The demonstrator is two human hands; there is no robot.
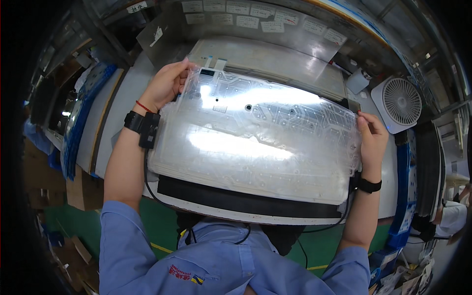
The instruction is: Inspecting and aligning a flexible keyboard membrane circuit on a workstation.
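A clear keyboard membrane sheet (290,114) with printed circuit traces stretches between my two hands, glaring in the light. My left hand (169,83) pinches its far left corner, close to a small dark patch and two ribbon tails (220,64). At the right end, the fingers of my right hand (372,140) are closed on the sheet's edge. Beneath it lies a stack of clear sheets (236,179); glare hides how far the held sheet is lifted from the stack.
A black pad (246,199) lies under the stack at the table's near edge. Behind stands a flat metal plate (275,56), with paper labels on the panel beyond. To the right are a white fan (400,101) and a small container (358,80). Cables hang from both wrist straps.
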